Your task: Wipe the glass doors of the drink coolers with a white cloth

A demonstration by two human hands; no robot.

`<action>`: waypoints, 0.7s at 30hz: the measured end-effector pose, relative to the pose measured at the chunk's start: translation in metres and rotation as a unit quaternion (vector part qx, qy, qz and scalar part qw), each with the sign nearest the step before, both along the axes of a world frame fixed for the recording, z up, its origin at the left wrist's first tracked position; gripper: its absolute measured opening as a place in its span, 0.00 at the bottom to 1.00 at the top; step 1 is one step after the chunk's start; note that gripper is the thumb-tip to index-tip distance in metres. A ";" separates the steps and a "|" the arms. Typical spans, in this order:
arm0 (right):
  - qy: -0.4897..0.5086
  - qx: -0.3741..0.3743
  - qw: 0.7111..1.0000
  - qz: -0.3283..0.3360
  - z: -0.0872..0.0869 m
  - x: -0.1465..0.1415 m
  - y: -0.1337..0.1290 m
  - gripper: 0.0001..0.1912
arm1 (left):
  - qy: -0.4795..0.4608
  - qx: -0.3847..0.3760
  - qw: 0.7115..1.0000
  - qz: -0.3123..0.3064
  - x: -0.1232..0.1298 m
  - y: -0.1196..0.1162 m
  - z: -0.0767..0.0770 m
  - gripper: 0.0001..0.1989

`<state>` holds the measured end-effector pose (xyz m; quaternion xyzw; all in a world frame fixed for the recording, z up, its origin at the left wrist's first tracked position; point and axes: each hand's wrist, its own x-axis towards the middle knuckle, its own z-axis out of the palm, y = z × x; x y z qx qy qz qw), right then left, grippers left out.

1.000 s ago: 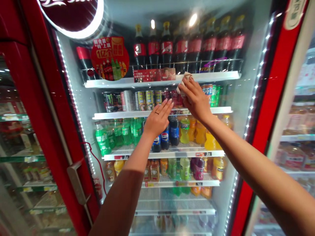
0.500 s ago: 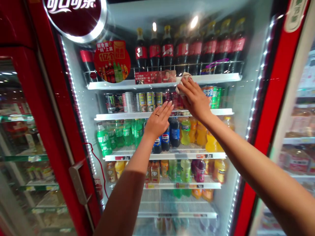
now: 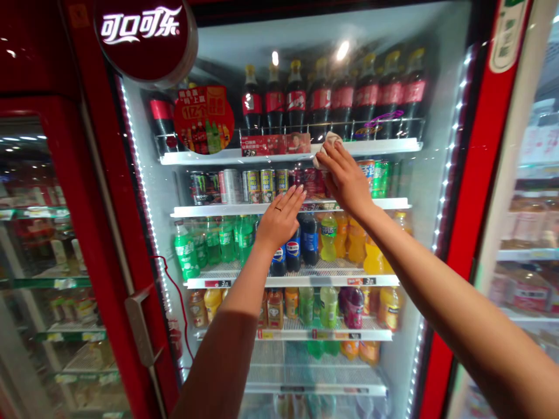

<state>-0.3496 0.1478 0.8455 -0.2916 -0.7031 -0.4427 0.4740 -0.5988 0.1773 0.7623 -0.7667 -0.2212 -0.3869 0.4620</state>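
Both arms reach up to the glass door of a lit drinks cooler. My right hand (image 3: pixel 347 177) presses a crumpled whitish cloth (image 3: pixel 328 145) to the glass, over the front edge of the top shelf. To its lower left, my left hand (image 3: pixel 282 218) lies flat on the glass with its fingers stretched up and to the right; a dark ring is on one finger and nothing is held. Behind the glass are cola bottles (image 3: pixel 321 96), cans (image 3: pixel 229 186) and green bottles (image 3: pixel 186 253).
A metal door handle (image 3: pixel 142 326) is at the lower left, beside a thin red cord (image 3: pixel 181 302). A round red sticker (image 3: pixel 204 119) and a round lit sign (image 3: pixel 144 35) sit at the upper left. Other shelving stands on both sides.
The view has shifted slightly, so the round sign and top shelf appear lower. Both hands stay at nearly the same places on the glass, the cloth still under the right one.
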 end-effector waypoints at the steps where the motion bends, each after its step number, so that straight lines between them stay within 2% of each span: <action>1: -0.012 -0.003 1.000 0.003 -0.003 0.001 -0.001 0.41 | -0.001 0.001 1.000 0.000 0.000 0.000 0.000 0.37; 5: -0.062 -0.026 0.998 -0.003 -0.018 0.020 -0.012 0.39 | -0.003 0.000 1.000 0.000 0.000 0.001 -0.001 0.40; 8: -0.059 -0.019 0.998 -0.016 -0.019 0.033 -0.017 0.39 | -0.005 0.015 1.000 -0.005 0.000 0.003 -0.002 0.39; 15: -0.001 0.029 1.000 -0.011 -0.001 0.011 -0.003 0.41 | -0.019 0.047 0.999 -0.018 0.002 0.007 -0.004 0.39; 18: -0.024 0.021 0.999 -0.009 -0.007 0.010 -0.005 0.39 | -0.018 0.046 0.999 -0.010 0.002 0.007 -0.004 0.38; 21: -0.062 0.006 0.998 -0.019 -0.016 0.024 -0.013 0.37 | -0.014 0.033 0.999 -0.005 0.002 0.005 -0.004 0.40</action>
